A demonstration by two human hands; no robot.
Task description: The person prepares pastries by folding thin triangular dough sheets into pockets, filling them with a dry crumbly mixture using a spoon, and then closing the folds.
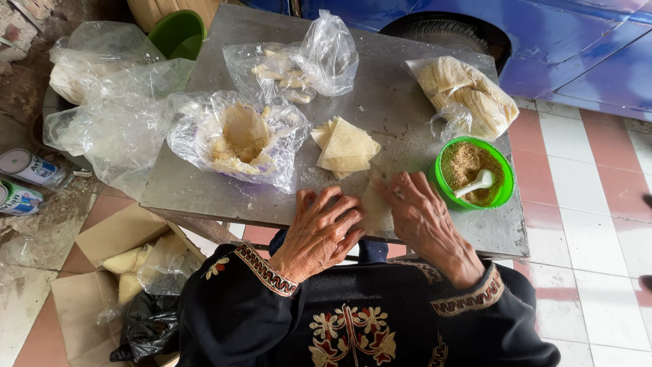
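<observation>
My left hand [320, 231] and my right hand [422, 219] press down on a pale pastry sheet [375, 207] at the near edge of the metal table [380, 102]. Fingers of both hands lie flat on the sheet, partly hiding it. Just beyond them sits a stack of triangular pastry sheets [346, 147]. A bowl lined with clear plastic [238, 136] holds pale filling, left of the stack. To the right of my right hand stands a green bowl [473, 174] of brown crumbs with a white spoon [475, 183] in it.
Two clear bags of pastry pieces lie at the back middle [299, 68] and back right [465, 95]. Crumpled plastic bags [109, 102] and a green bucket [178, 32] sit left. A cardboard box [115, 272] with wrapped items stands on the tiled floor. A blue vehicle [543, 34] is behind.
</observation>
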